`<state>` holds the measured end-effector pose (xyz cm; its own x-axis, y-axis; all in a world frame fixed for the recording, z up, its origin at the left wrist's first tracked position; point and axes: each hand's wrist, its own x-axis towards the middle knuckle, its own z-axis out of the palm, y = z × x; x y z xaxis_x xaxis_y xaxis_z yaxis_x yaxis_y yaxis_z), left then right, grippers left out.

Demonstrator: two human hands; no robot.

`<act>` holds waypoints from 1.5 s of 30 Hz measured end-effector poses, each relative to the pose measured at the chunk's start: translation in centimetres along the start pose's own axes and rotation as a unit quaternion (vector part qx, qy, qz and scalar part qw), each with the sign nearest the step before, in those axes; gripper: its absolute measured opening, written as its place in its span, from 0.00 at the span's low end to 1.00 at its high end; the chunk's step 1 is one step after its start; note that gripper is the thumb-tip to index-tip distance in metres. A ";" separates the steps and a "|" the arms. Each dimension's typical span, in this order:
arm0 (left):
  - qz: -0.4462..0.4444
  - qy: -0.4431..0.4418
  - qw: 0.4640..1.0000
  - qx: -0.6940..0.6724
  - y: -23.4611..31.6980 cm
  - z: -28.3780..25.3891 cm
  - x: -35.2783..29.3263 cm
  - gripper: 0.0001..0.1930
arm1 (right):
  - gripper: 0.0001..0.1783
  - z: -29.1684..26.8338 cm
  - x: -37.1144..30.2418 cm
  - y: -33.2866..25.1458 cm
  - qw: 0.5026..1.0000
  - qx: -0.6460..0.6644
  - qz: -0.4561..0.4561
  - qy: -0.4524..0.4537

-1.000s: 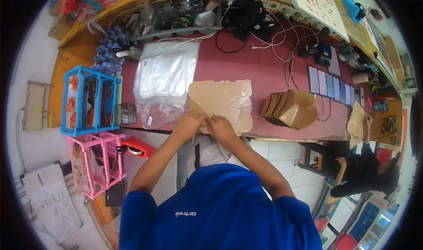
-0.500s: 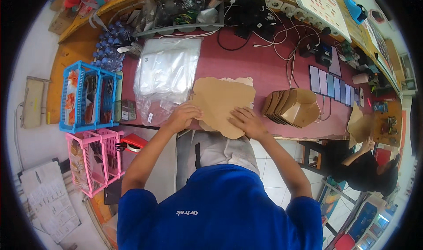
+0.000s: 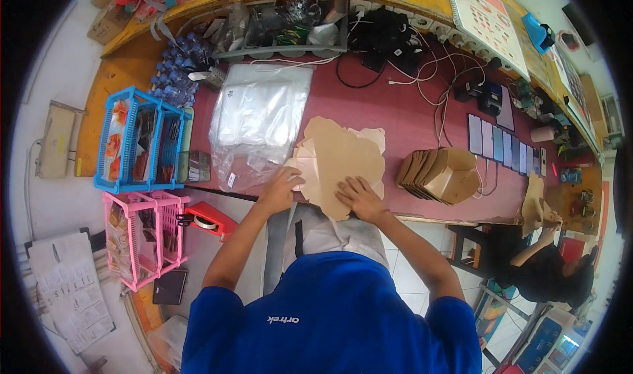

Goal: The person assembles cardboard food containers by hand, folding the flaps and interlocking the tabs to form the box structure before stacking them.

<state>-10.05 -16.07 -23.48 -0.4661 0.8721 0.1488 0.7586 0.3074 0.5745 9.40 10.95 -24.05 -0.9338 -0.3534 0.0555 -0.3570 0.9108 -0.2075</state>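
Observation:
A flat brown cardboard food-box blank (image 3: 330, 156) lies at the table's front edge before me, over at least one more blank (image 3: 368, 139) with a paler face. My left hand (image 3: 281, 188) is closed at the left edge of the blanks, fingertips curled on a pale flap. My right hand (image 3: 359, 197) lies with fingers spread on the brown surface near its lower right. Right of it stands a nested stack of folded brown cardboard trays (image 3: 438, 174). Clear plastic bags (image 3: 260, 107) lie in a pile to the left.
A blue basket rack (image 3: 140, 142) and a pink one (image 3: 142, 235) stand at left, with a red tape dispenser (image 3: 210, 221) beside them. Phones (image 3: 498, 142) line up at right among cables (image 3: 440, 104). A co-worker (image 3: 544, 262) at far right handles a brown cardboard piece (image 3: 533, 206).
The top brown blank has turned, uncovering pale flaps to its left and right. My right hand has shifted slightly left and down over it. The co-worker's cardboard has moved a little.

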 end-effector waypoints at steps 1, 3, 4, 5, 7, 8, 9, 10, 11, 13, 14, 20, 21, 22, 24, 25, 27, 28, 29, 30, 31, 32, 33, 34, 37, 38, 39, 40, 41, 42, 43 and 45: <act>-0.017 -0.005 0.999 -0.037 0.5 0.0 0.4 0.19 | 0.31 0.3 -0.3 0.4 1.000 0.010 0.008 -0.010; -0.093 0.083 0.992 -0.023 0.1 0.4 0.9 0.18 | 0.31 0.3 0.0 0.8 1.000 0.023 0.001 -0.018; -0.161 0.166 0.973 -0.012 -0.3 0.8 1.3 0.18 | 0.32 0.2 0.0 1.2 0.999 0.019 -0.008 -0.033; -0.163 0.167 0.972 -0.012 -0.5 1.0 2.2 0.18 | 0.32 0.3 0.1 1.3 0.999 0.015 -0.013 -0.049; -0.364 0.019 0.930 -0.036 -0.7 1.2 3.9 0.19 | 0.32 0.1 0.3 1.2 0.998 0.028 -0.015 -0.057; -0.363 0.022 0.931 -0.039 -1.3 1.5 4.4 0.19 | 0.31 0.1 0.1 1.7 0.997 0.039 -0.015 -0.067; -0.363 -0.011 0.931 -0.019 -1.8 1.7 4.7 0.21 | 0.31 0.1 0.1 1.9 0.997 0.035 -0.016 -0.068; -0.362 -0.045 0.931 0.000 -2.3 1.9 4.9 0.24 | 0.31 0.3 0.1 1.9 0.997 0.030 -0.023 -0.070; -0.360 -0.043 0.932 0.001 -3.0 2.2 4.9 0.24 | 0.30 0.5 0.1 2.1 0.997 0.027 -0.030 -0.070; -0.315 -0.042 0.948 -0.016 -4.3 2.5 3.9 0.23 | 0.30 -0.2 0.4 2.1 0.996 0.032 -0.032 -0.076; -0.312 -0.045 0.949 -0.016 -4.1 2.4 4.1 0.23 | 0.30 -0.5 0.4 2.1 0.995 0.035 -0.028 -0.084; -0.232 -0.032 0.967 -0.098 -4.7 2.4 4.3 0.23 | 0.31 -1.7 -0.1 1.4 0.988 0.069 -0.024 -0.133; -0.252 -0.065 0.961 -0.089 -4.6 2.4 4.7 0.24 | 0.31 -1.9 -0.2 1.5 0.989 0.069 -0.023 -0.133; -0.271 -0.098 0.954 -0.079 -4.5 2.5 5.0 0.24 | 0.31 -2.2 -0.3 1.7 0.987 0.073 -0.022 -0.140; -0.267 -0.106 0.954 -0.084 -4.2 2.4 5.6 0.25 | 0.31 -2.3 -0.7 2.1 0.986 0.076 -0.013 -0.147; -0.266 -0.113 0.953 -0.087 -4.1 2.3 5.9 0.25 | 0.30 -2.3 -0.7 2.3 0.988 0.071 -0.014 -0.136; -0.260 -0.108 0.952 -0.121 -5.2 2.1 5.1 0.25 | 0.30 -2.8 -0.2 2.0 0.990 0.066 -0.022 -0.122; -0.254 -0.103 0.949 -0.156 -5.7 2.0 4.7 0.25 | 0.30 -3.1 -0.1 1.8 0.990 0.066 -0.006 -0.126; -0.251 -0.105 0.949 -0.157 -5.5 2.0 5.0 0.25 | 0.30 -3.3 -0.2 1.8 0.989 0.066 0.016 -0.132; -0.251 -0.130 0.948 -0.146 -5.3 1.8 5.2 0.26 | 0.30 -3.3 -0.3 1.8 0.989 0.065 0.019 -0.132; -0.250 -0.154 0.946 -0.134 -5.1 1.8 5.4 0.27 | 0.31 -3.3 -0.5 1.8 0.987 0.070 0.042 -0.139; -0.244 -0.155 0.948 -0.134 -5.0 1.9 5.7 0.27 | 0.31 -3.2 -0.8 1.9 0.984 0.074 0.067 -0.145; -0.251 -0.153 0.945 -0.145 -4.9 2.1 5.8 0.27 | 0.31 -3.1 -1.0 2.0 0.984 0.070 0.074 -0.144; -0.257 -0.151 0.942 -0.157 -4.7 2.2 5.8 0.27 | 0.32 -2.9 -1.1 1.9 0.986 0.072 0.071 -0.136; -0.240 -0.126 0.944 -0.187 -6.0 3.1 5.4 0.28 | 0.33 -1.9 -1.8 2.4 0.987 0.078 0.089 -0.109; -0.233 -0.121 0.944 -0.201 -7.2 3.8 5.0 0.30 | 0.34 -1.4 -1.7 2.0 0.988 0.091 0.084 -0.091; -0.231 -0.171 0.944 -0.163 -4.4 3.9 7.9 0.31 | 0.37 0.5 -3.7 2.7 0.987 0.084 0.102 -0.091; -0.265 -0.152 0.941 -0.148 -9.5 3.6 4.5 0.31 | 0.41 0.4 -1.5 2.1 0.992 0.074 0.066 -0.073; -0.290 -0.148 0.909 -0.259 -8.7 4.2 5.0 0.29 | 0.41 1.6 -2.4 2.6 0.991 0.096 0.071 -0.052; -0.214 -0.166 0.948 -0.168 -4.3 3.4 7.4 0.27 | 0.41 2.7 -4.1 2.9 0.990 0.087 0.091 -0.067; -0.184 -0.154 0.954 -0.177 -4.6 2.2 6.8 0.25 | 0.41 3.6 -3.8 2.8 0.996 0.073 0.059 0.014; -0.192 -0.141 0.954 -0.181 -6.2 1.5 4.5 0.23 | 0.38 1.1 -1.9 1.7 0.991 0.106 0.065 -0.042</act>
<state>-16.20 -13.48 -27.58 -0.4976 0.8053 -0.3224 0.3256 0.5179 0.7910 10.64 12.93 -25.58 -0.9632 -0.2610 -0.0641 -0.2134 0.8878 -0.4078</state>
